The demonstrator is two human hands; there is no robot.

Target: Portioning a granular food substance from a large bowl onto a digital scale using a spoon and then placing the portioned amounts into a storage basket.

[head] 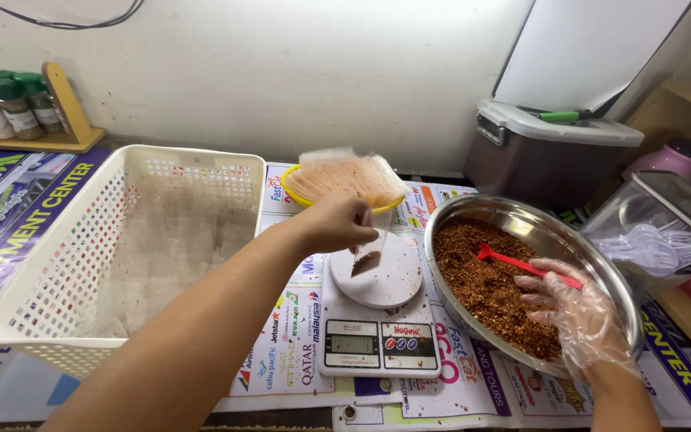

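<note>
Looking down from the head camera, the left hand (337,224) is pinched shut on the top of a small clear packet (368,258) with a little dark-red spice in its bottom, holding it upright over the round white platter of a digital kitchen scale (377,320) near the front edge of the table — whether the packet touches the platter I cannot tell. The right hand (573,308), in a thin clear plastic glove, rests over the near right rim of a steel bowl (609,260) of coarse chilli flakes; its fingers are curled loosely about the handle of a red plastic spoon (513,260), whose scoop lies on the flakes. Just behind the scale sits a yellow bowl (293,186) heaped with empty clear packets (349,176). At the table's left stands a white plastic basket (57,272) with latticed walls. Along the back left edge, green-capped spice jars (1,104) stand in a wooden rack — a lidded grey bin (545,156) is at the back right.
</note>
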